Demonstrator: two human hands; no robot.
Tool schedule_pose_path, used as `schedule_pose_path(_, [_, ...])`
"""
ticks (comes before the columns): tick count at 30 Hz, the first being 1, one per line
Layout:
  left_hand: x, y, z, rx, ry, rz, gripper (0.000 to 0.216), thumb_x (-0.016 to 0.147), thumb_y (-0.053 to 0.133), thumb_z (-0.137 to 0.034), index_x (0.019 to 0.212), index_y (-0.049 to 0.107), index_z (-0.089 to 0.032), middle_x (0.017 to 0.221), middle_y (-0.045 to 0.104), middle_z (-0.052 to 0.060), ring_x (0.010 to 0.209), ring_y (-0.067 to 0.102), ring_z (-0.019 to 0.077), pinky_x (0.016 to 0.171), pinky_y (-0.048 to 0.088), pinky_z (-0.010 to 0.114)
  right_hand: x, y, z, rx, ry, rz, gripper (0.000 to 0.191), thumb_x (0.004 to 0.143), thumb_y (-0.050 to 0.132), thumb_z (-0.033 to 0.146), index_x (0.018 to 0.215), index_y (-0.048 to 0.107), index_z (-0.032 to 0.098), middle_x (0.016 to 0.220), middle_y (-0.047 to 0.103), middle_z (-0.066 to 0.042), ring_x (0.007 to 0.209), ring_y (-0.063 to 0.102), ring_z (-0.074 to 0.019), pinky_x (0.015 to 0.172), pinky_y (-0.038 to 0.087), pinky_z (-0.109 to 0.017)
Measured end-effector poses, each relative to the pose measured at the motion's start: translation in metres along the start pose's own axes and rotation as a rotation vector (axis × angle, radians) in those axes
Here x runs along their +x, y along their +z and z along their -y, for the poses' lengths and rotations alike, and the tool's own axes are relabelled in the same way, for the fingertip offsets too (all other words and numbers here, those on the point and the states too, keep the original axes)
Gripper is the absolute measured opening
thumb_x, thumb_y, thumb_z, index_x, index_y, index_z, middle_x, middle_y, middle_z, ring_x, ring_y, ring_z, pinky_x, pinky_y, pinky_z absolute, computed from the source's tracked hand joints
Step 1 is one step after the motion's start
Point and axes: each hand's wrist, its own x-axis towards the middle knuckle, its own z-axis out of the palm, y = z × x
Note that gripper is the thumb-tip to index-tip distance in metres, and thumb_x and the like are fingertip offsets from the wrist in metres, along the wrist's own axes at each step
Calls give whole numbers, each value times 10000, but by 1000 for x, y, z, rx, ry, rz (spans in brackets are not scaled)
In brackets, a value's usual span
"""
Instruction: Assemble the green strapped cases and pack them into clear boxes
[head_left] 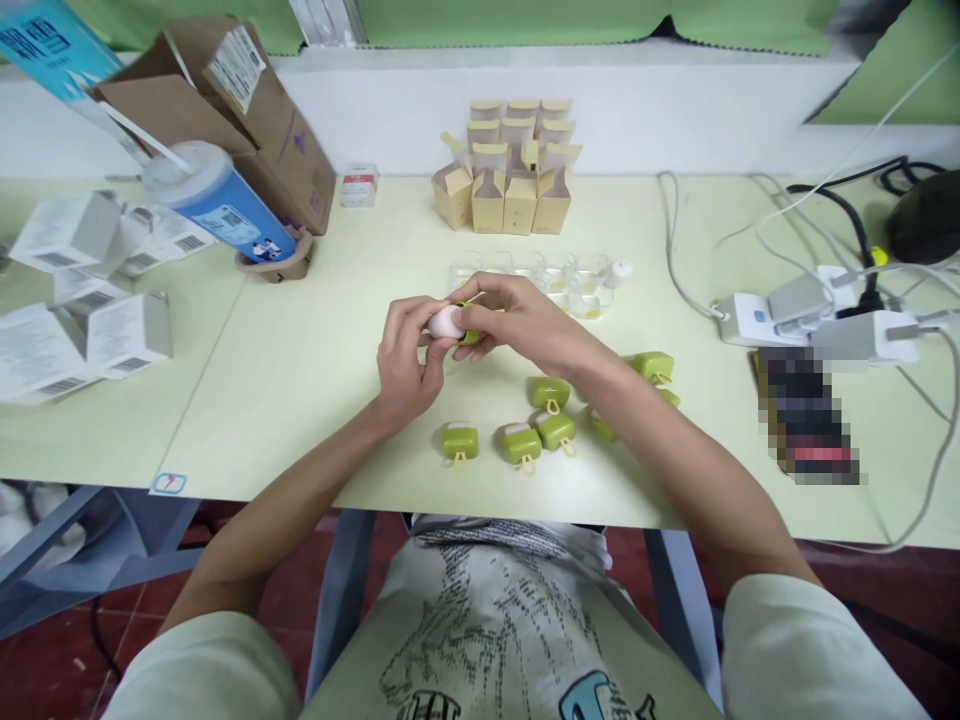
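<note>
Near the middle of the desk, my two hands meet around one small item. My left hand (405,360) is closed on a pale pinkish-white, egg-shaped piece (445,322), pinched between thumb and fingers. My right hand (517,318) grips a green case (470,338), its thumb touching the white piece; the fingers partly hide the case. Whether the two parts are joined I cannot tell. Several green cases with yellow loops lie below my hands, among them one at the left (460,440); my right forearm partly covers others. Just behind my right hand is a clear plastic tray (589,300).
Small open yellow cartons (517,205) stand by the wall, and a small white piece (621,270) is beside the tray. At left are white boxes (127,335), a blue cup (232,220) and a cardboard box (285,150). Power strips (765,320), cables and a pixelated dark object (806,410) occupy the right.
</note>
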Motion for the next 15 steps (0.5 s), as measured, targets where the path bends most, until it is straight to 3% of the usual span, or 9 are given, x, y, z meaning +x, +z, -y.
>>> schedule_pose_path(4, [-3, 1, 4, -6, 45, -17, 354, 1172, 497, -516, 1360, 643, -255, 1227, 691, 117, 1110, 724, 228, 747, 659, 291, 1, 2, -3, 59, -18, -2, 67, 998, 769, 156, 1041, 724, 180, 924, 803, -6, 694, 778, -103, 734, 699, -244])
schedule_pose_path(11, [-3, 0, -1, -13, 57, -23, 297, 1159, 569, -416, 1387, 667, -253, 1231, 706, 117, 1109, 728, 220, 684, 639, 241, -3, -5, 5, -17, 6, 79, 87, 1034, 703, 159, 1107, 748, 171, 954, 825, -33, 772, 797, -138, 817, 709, -308])
schedule_pose_path(15, [1, -4, -1, 34, 91, 39, 508, 1088, 700, -495, 1520, 634, -236, 1249, 703, 135, 1116, 734, 239, 746, 689, 285, -6, 0, 7, -236, -72, 4, 132, 1022, 716, 225, 1138, 758, 177, 982, 794, -29, 751, 718, -125, 716, 602, -274])
